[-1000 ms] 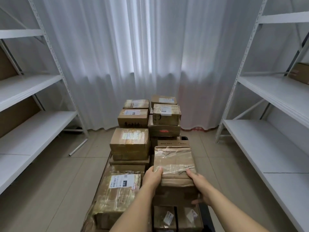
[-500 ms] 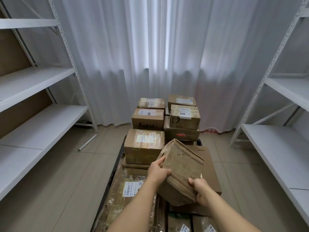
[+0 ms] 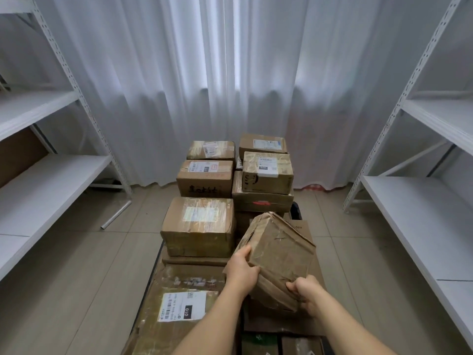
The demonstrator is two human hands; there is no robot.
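Observation:
A taped brown cardboard parcel (image 3: 280, 254) is lifted and tilted above a pile of parcels. My left hand (image 3: 242, 271) grips its left side, thumb on top. My right hand (image 3: 305, 290) grips its near lower corner, fingers curled round the edge. Under it lies a flat brown box (image 3: 305, 231). To the left sits a large parcel with a white label marked 010 (image 3: 179, 306), and beyond it a taped box (image 3: 198, 225).
Several more labelled boxes (image 3: 266, 172) are stacked further back on the cart, in front of a white curtain (image 3: 230, 85). White metal shelving stands on the left (image 3: 46, 180) and right (image 3: 419, 216). Tiled floor (image 3: 84, 265) runs on both sides of the pile.
The parcel was lifted off the pile, then tilted and turned. My hands shifted from its near edge to its left side and lower corner. The view moved slightly.

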